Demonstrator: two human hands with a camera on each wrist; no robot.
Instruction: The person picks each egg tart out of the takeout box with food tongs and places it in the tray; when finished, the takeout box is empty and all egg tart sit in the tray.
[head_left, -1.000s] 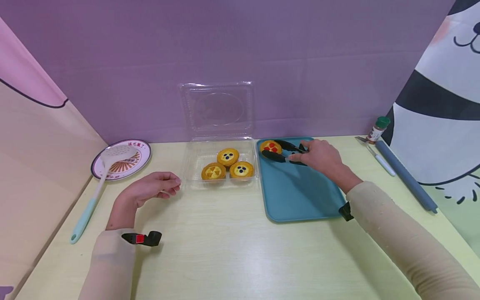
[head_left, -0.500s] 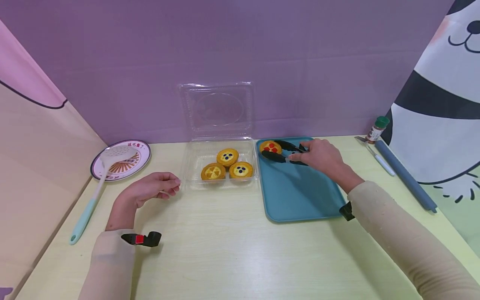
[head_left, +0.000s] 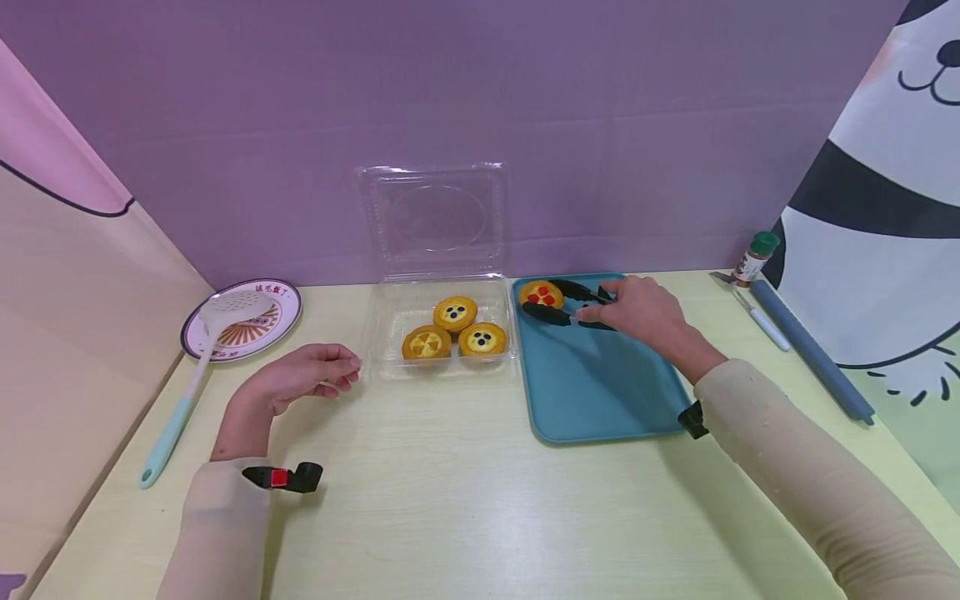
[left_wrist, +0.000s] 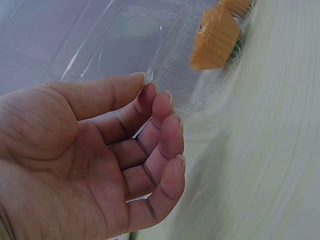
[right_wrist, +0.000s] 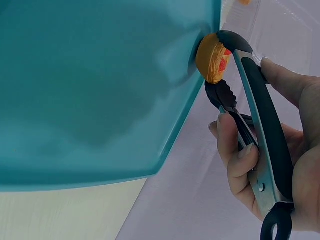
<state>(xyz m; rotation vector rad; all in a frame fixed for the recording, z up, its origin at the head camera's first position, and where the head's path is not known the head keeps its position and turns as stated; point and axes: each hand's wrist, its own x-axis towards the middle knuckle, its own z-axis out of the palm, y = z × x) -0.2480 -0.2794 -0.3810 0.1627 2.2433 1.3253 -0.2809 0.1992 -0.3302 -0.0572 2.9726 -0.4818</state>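
Note:
My right hand (head_left: 633, 312) grips black-and-metal tongs (right_wrist: 262, 130) over the far end of a teal tray (head_left: 607, 392). The tongs' scalloped black tips stand on either side of an egg tart with red topping (head_left: 541, 294), near the tray's back left corner. My left hand (head_left: 307, 372) hovers left of a clear plastic clamshell box (head_left: 390, 304), fingers loosely bent. In the left wrist view, its thumb and index tips come close together near the box edge; nothing is seen held. The open box contains an egg tart with crossed strips (head_left: 427, 342) and two with dark dots (head_left: 455, 313).
At left, a patterned plate (head_left: 281, 321) has a white skimmer with a pale-blue handle (head_left: 168, 442) lying across it. On the right are a green-capped jar (head_left: 753, 257), a small knife-like tool with a pale handle (head_left: 768, 329) and a blue-grey rod (head_left: 813, 354). A purple backdrop stands behind.

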